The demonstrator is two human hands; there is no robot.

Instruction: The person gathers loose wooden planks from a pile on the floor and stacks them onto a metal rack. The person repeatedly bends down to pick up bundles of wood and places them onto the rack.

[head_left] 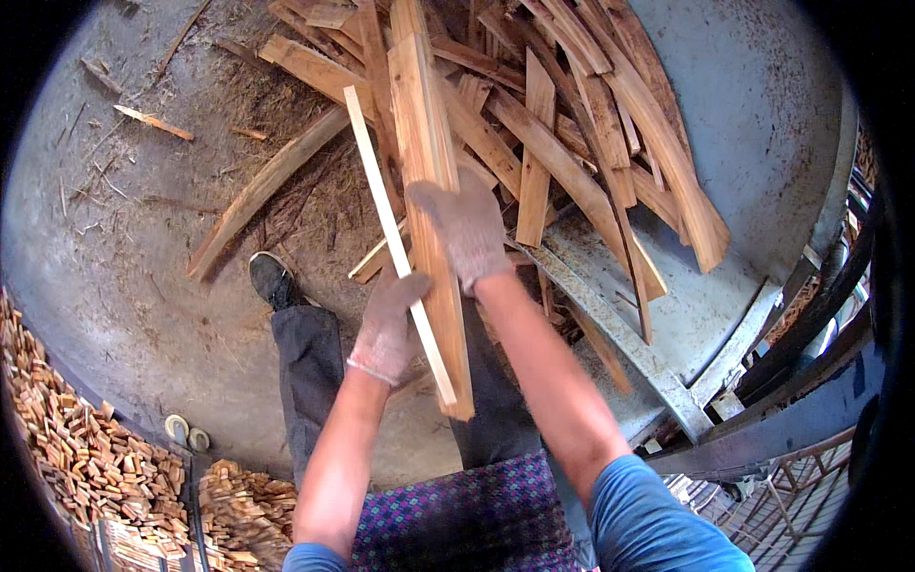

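Note:
Both of my hands wear pale knitted work gloves. My left hand [389, 322] is closed on a thin, pale wood strip [376, 176], its thumb lying across the strip. The strip slants just left of a long, wide wooden board [422, 119], overlapping the board's near end. My right hand [464, 227] is wrapped over this board from its right side, farther away than my left hand. More than one plank seems layered there. Whether my left fingers also touch the board from below is hidden.
Rough wood slats [538, 143] lie heaped ahead and to the right, partly on a grey metal tray [762, 143] with a raised frame bar [620, 324]. A curved slat [272, 191] rests on the littered floor. Small wood blocks [95, 448] are piled at lower left.

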